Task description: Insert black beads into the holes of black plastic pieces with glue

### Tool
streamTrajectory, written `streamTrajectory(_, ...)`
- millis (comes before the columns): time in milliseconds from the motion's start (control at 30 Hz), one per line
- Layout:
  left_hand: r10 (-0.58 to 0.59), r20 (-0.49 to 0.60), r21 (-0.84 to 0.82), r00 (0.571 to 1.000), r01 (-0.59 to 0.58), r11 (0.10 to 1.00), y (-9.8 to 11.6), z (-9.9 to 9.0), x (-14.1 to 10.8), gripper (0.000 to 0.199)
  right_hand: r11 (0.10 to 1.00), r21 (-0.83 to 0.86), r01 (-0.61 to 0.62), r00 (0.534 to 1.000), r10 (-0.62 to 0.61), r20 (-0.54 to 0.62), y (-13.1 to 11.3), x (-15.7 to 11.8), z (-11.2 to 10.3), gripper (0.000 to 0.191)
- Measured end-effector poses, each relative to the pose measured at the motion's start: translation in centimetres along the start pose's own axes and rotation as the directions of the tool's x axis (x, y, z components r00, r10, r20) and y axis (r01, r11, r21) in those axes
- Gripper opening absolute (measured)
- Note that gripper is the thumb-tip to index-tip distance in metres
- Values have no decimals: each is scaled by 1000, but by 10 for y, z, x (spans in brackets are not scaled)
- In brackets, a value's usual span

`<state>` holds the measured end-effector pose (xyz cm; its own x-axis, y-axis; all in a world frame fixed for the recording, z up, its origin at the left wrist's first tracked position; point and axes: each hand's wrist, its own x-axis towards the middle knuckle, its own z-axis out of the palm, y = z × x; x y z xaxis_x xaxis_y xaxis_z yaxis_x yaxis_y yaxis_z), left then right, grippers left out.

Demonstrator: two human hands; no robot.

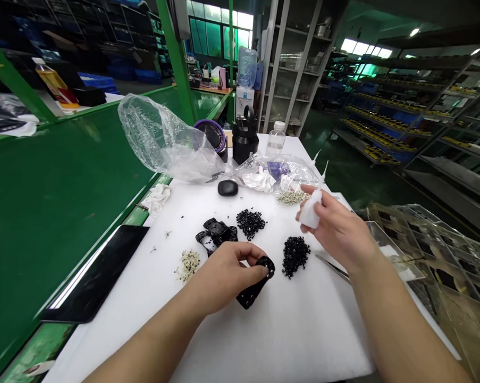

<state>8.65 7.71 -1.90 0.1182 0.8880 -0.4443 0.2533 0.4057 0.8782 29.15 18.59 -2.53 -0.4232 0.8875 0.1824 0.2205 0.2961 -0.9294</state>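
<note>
Clamped between thumb and fingers of the left hand (234, 274), the black part (252, 292) sticks out past the fingertips, its squared lower end slanting down over the white tabletop (303, 332); I cannot tell whether it touches. My view also shows the right hand (341, 231) closed around a small white squeeze bottle (311, 211), thin tip upward, well apart from the black part. What I see of that part is glossy and longish, with a rounded upper end and small pale specks or holes, too fine for me to tell which. Just beyond the left hand I make out a dark cluster (219, 230), and a heap of tiny black pieces (295, 256) lies between the hands.
</note>
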Motion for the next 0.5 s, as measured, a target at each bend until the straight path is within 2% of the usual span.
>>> streamTrajectory(67, -7, 12, -11, 1000, 8, 1000, 1, 1, -1, 21, 954, 299, -22, 982, -36, 188, -6, -13, 0, 51)
streamTrajectory(100, -10, 19, -16, 1000, 10, 1000, 1, 1, -1, 21, 918, 392, -55, 969, -46, 242, -6, -17, 1, 51)
streamTrajectory(167, -22, 34, -28, 999, 23, 999, 2, 2, -2, 21, 879, 469, -82, 969, -39, 242, -3, -22, 5, 41)
streamTrajectory(233, -36, 40, -40, 999, 38, 998, 2, 3, -2, 21, 848, 529, -43, 988, -42, 148, 0, -22, 9, 29)
streamTrajectory(333, -60, 43, -45, 997, 62, 997, 3, 4, -2, 22, 813, 581, 42, 998, -62, 15, -1, -24, 15, 23)
streamTrajectory(400, -77, 40, -29, 996, 78, 997, 3, 5, -2, 22, 825, 540, 164, 985, -107, -136, -3, -29, 19, 19)
streamTrajectory(433, -86, 38, -18, 996, 87, 996, 3, 5, -2, 22, 842, 470, 265, 956, -166, -241, -4, -34, 21, 21)
streamTrajectory(500, -105, 36, 1, 994, 105, 994, 2, 5, -1, 23, 886, 143, 441, 853, -364, -373, -2, -45, 26, 34)
